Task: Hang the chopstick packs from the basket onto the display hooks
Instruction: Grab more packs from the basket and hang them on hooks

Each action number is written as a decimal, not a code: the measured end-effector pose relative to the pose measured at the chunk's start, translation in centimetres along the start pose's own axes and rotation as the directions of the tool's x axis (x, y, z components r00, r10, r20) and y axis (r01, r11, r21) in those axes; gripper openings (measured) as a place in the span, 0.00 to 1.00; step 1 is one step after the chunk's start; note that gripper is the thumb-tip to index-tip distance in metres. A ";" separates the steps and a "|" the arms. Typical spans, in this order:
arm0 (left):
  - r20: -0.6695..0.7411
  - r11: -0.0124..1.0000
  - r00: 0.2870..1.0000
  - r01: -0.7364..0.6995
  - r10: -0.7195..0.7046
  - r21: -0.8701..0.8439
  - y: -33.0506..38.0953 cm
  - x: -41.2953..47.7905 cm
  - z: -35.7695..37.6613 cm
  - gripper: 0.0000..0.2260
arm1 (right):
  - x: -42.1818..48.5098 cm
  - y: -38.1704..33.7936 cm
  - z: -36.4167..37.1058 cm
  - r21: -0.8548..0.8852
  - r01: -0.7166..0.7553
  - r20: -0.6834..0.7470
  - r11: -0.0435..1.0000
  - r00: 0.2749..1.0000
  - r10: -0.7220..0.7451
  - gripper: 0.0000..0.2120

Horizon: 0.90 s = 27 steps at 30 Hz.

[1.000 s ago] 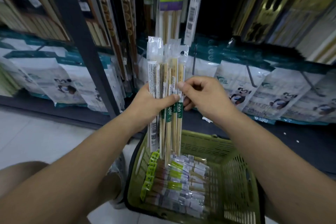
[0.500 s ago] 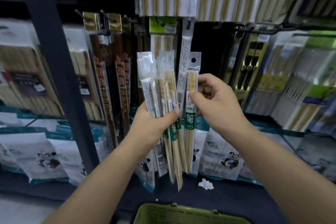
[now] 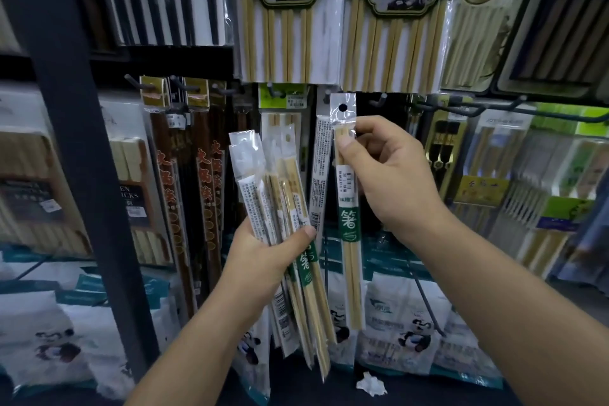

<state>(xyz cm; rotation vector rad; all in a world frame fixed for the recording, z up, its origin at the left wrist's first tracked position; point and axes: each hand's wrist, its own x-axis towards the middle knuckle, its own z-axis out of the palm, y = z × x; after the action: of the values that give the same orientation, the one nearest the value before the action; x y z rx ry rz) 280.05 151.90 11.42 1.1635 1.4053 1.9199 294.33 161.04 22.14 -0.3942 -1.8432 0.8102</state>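
Observation:
My left hand (image 3: 263, 254) grips a fanned bundle of several clear chopstick packs (image 3: 280, 194) with green labels, held upright at the centre of the view. My right hand (image 3: 389, 175) pinches a single chopstick pack (image 3: 348, 227) near its top, lifted apart from the bundle. That pack's round hang hole sits just below and beside a dark display hook (image 3: 328, 98). An identical pack (image 3: 319, 158) hangs on that hook behind it. The basket is out of view.
A dark shelf upright (image 3: 75, 142) stands at the left. More hooks (image 3: 461, 109) carry boxed and bagged chopstick sets all around. Panda-printed bags (image 3: 405, 323) line the bottom row, and a crumpled white scrap (image 3: 370, 384) lies on the dark shelf base.
The view has risen from the basket to the hook row. My right hand has drawn one pack out of the bundle and raised it toward a hook; my left hand keeps the bundle.

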 end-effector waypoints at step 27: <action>-0.019 0.998 0.998 0.054 -0.053 0.017 0.3 -0.5 -2.3 0.13 | 2.2 -1.5 4.0 0.269 -0.105 -0.219 0.958 0.961 0.167 0.17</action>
<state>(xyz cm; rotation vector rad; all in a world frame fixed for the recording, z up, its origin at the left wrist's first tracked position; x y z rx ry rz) 278.41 150.19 11.26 1.1077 1.4504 1.8896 289.94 159.88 23.71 -0.4373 -1.4772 1.0345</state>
